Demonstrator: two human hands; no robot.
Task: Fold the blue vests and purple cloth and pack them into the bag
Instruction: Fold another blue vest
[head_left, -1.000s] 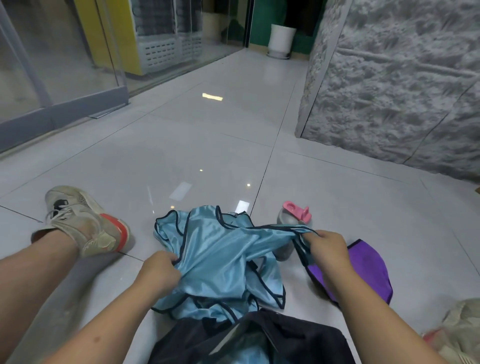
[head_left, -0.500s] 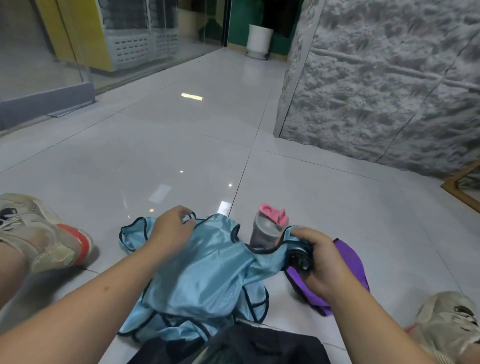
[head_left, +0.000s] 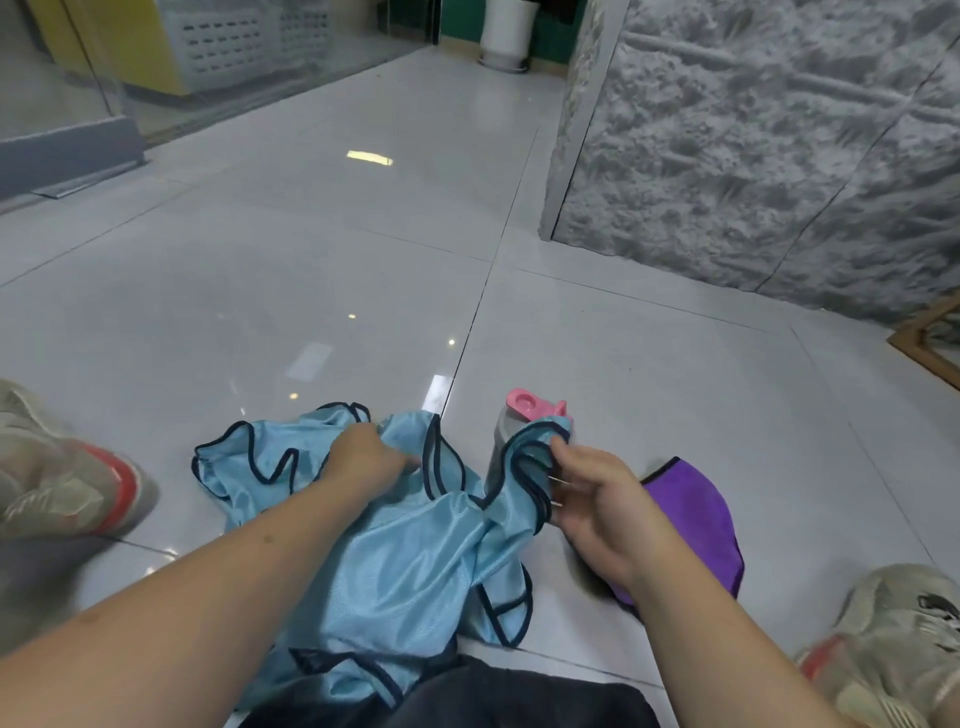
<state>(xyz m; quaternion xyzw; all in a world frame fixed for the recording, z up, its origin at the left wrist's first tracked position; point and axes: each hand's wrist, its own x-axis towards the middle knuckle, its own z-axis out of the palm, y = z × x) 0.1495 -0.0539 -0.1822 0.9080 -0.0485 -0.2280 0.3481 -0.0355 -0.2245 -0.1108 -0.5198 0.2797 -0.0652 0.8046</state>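
Both hands grip the blue vests (head_left: 405, 561): left hand (head_left: 363, 460) fisted palm-down, right hand (head_left: 597, 499) pinching the trim.

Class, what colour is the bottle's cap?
Pink; the bottle cap shows best in the head view.

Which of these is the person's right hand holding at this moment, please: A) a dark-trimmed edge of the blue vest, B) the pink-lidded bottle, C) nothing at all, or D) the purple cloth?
A: the right hand pinches a dark-trimmed edge of the blue vest, raised in front of the pink-lidded bottle, while the purple cloth lies on the floor beyond the hand.
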